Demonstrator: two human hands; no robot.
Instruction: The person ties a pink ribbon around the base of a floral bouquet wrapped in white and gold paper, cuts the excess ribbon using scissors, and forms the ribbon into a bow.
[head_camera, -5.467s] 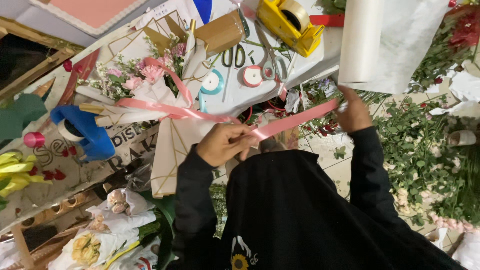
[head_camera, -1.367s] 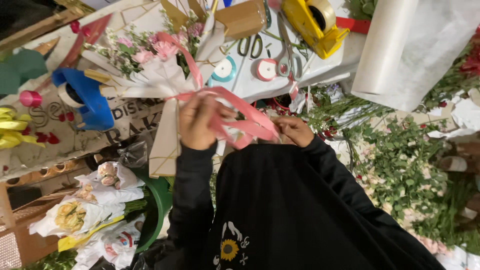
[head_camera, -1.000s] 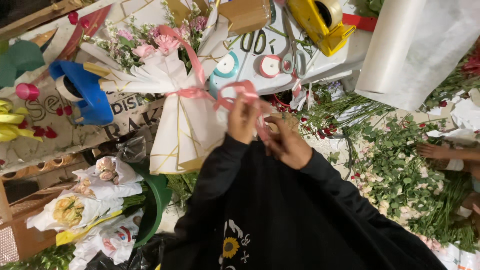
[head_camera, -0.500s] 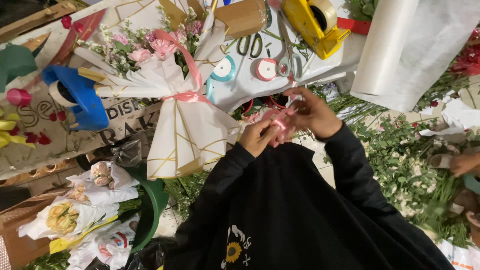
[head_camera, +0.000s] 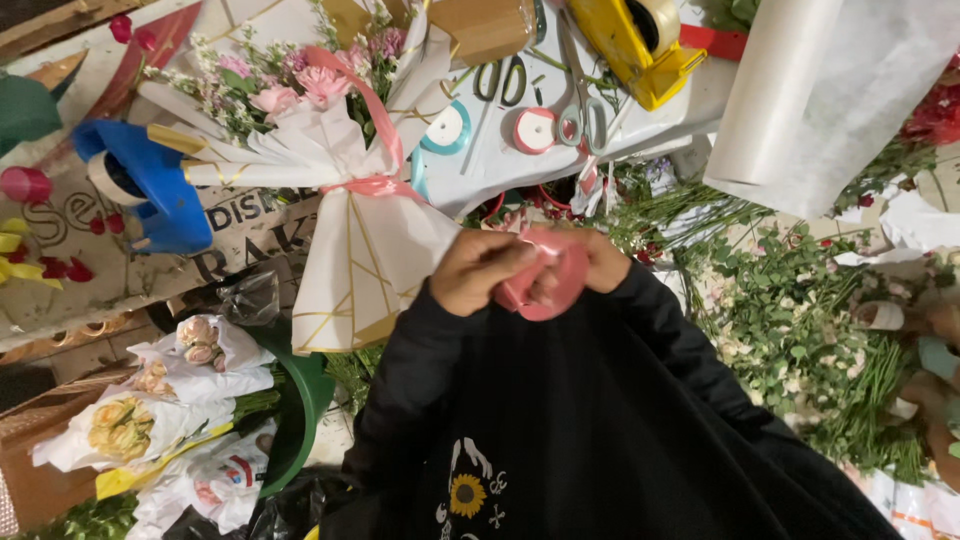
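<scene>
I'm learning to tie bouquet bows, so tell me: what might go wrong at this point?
The pink ribbon loop is pinched between both hands, left and right, close to the chest; a slip may undo it. The white-wrapped bouquet of pink flowers lies with its lower end over the edge of the white table, so a tug on its tied ribbon might tip it off. Steel scissors lie nearby.

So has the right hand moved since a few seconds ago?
Yes. The right hand has come in from the outstretched ribbon to meet the left hand below the white table.
</scene>
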